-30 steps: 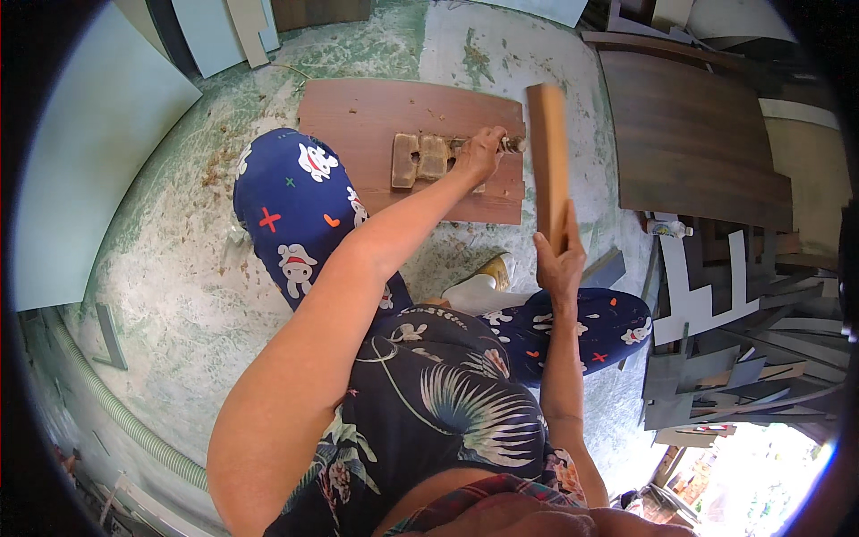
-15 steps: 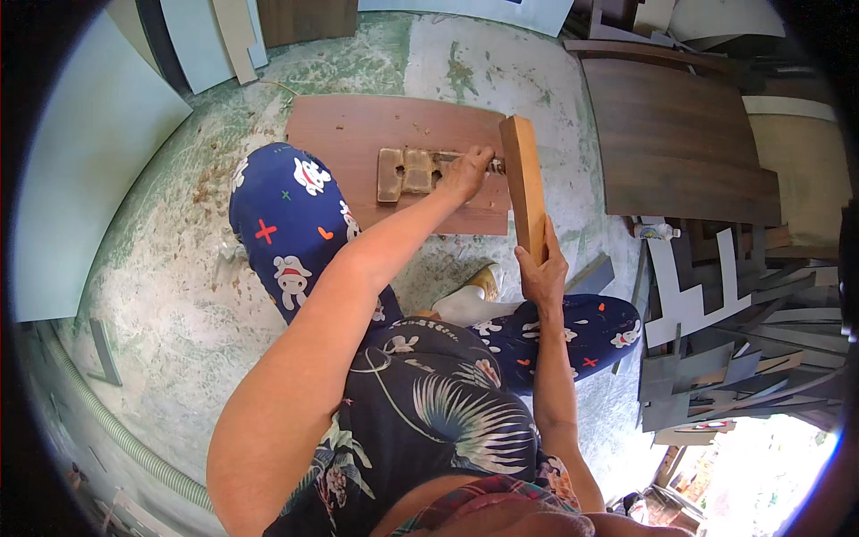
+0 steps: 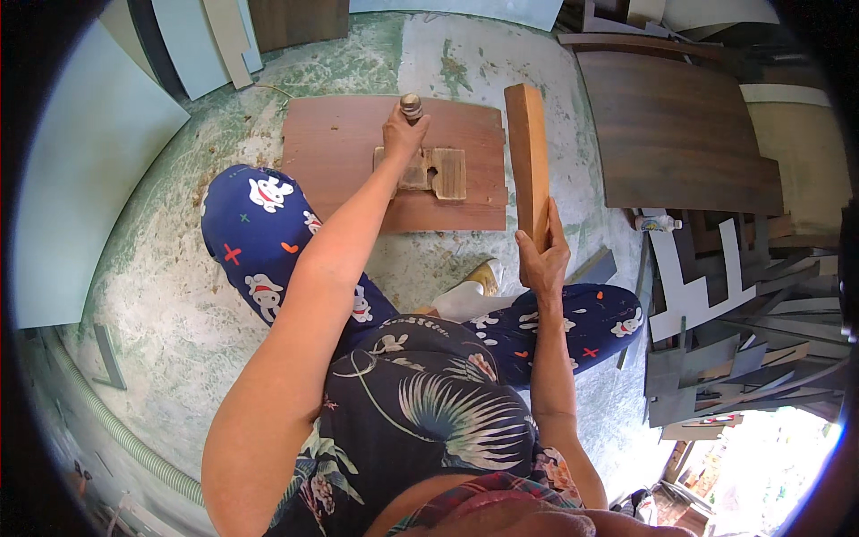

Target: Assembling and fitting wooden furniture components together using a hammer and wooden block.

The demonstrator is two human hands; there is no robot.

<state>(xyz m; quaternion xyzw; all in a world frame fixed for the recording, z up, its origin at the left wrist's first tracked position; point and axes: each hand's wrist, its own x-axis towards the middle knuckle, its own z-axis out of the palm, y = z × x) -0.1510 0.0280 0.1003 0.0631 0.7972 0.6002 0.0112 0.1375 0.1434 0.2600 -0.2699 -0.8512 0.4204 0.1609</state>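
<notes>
Two hands, both gripping: the left hand [image 3: 404,139] clasps one round-ended tool [image 3: 411,106] toward the far edge of one brown board [image 3: 327,148]; the right hand [image 3: 545,257] grasps one wooden bar [image 3: 528,143] past its right edge. Notched wood [image 3: 453,174] lies mid-board, partly hidden by the left hand.

Free room over board [image 3: 327,148] leftward, wooden bar [image 3: 528,152] rightward

The long, squared orange-brown wooden block [image 3: 528,157] has a brighter right face. Well below and right of it, white glare erases detail. Fisheye edges curve and blacken.
</notes>
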